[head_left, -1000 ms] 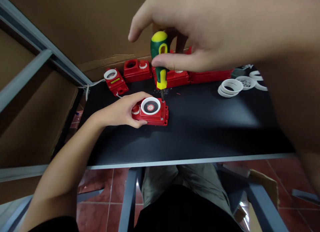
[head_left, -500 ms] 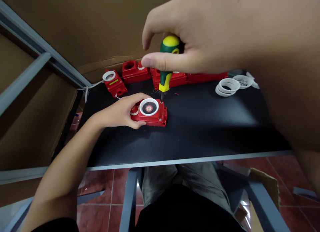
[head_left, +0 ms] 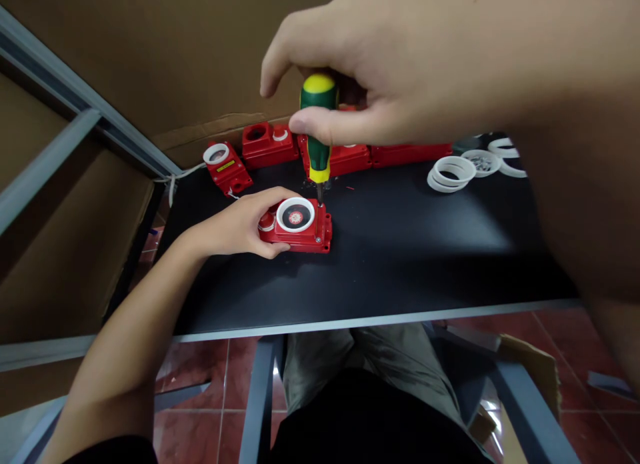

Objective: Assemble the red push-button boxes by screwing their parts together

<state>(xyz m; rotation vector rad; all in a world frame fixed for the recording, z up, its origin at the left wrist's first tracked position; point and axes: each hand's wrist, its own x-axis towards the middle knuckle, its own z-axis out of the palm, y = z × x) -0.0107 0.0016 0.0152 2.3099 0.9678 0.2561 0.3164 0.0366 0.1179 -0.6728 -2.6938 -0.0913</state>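
Note:
A red plastic box (head_left: 305,236) with a white ring and a dark round centre lies on the black table (head_left: 400,251). My left hand (head_left: 239,225) grips its left end, fingers curled round it. My right hand (head_left: 400,71) is high and close to the camera, pinched round the top of a green and yellow screwdriver (head_left: 315,127). The screwdriver stands nearly upright, and its tip rests at the box's far right corner.
More red boxes (head_left: 270,143) line the table's back edge, one (head_left: 226,164) with a white ring lying apart at the left. White rings (head_left: 453,172) and a small dish of screws (head_left: 483,162) sit at the back right. Cardboard stands behind; the table's near edge (head_left: 380,319) is above my lap.
The screwdriver handle tilted right, then came back to nearly upright with its tip on the same corner. My right hand's fingers shifted round the handle. My left hand stayed on the box.

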